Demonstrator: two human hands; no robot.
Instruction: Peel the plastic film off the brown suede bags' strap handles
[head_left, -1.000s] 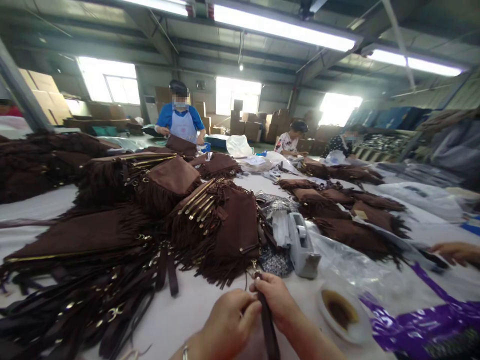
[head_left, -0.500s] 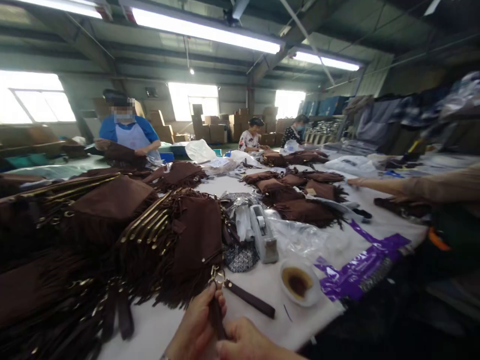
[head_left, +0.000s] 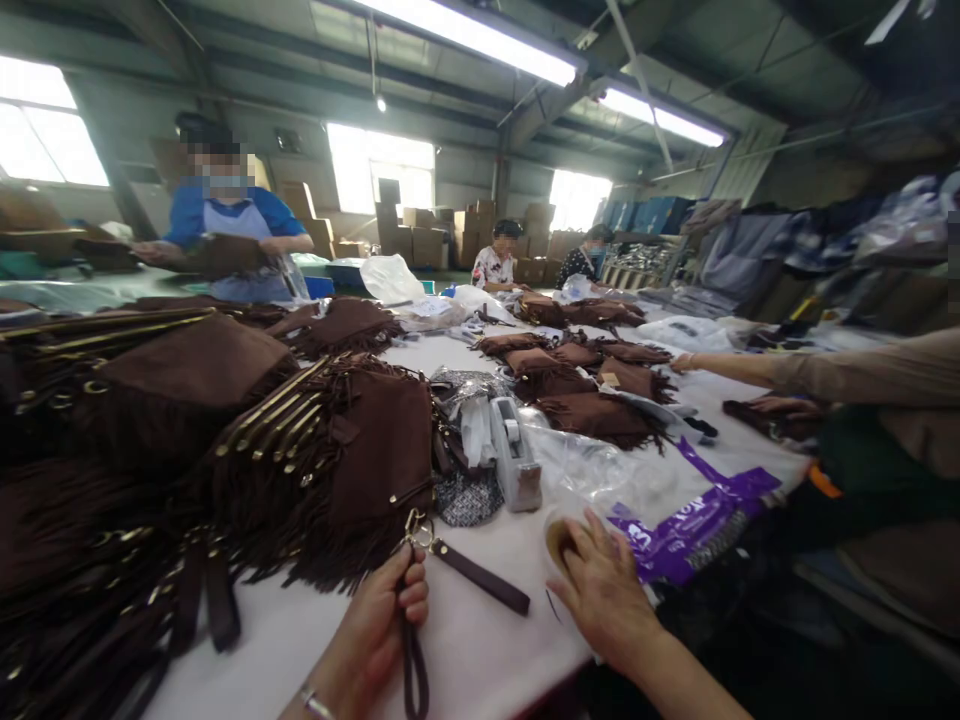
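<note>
My left hand (head_left: 390, 610) is closed around a dark brown strap (head_left: 414, 670), whose looped end hangs below the fist. Gold clasps and rings (head_left: 418, 528) show just above the fingers, beside the fringed bag stack. Another brown strap (head_left: 484, 578) lies flat on the white table to the right of that hand. My right hand (head_left: 606, 590) is over a small white bowl of brown liquid (head_left: 556, 545), its fingers spread and partly covering it. Whether the fingertips touch the liquid, I cannot tell.
Stacked brown fringed bags (head_left: 382, 440) with gold bars fill the left. A tape dispenser (head_left: 516, 455), clear plastic and a purple bag (head_left: 701, 520) lie right of centre. More brown bags (head_left: 592, 385) lie farther back. A co-worker's arm (head_left: 750, 370) reaches in from the right; other people work behind.
My right hand has left the strap and moved right to the bowl, its fingers spreading. My left hand keeps the strap, whose loop now hangs free. The view has shifted slightly.
</note>
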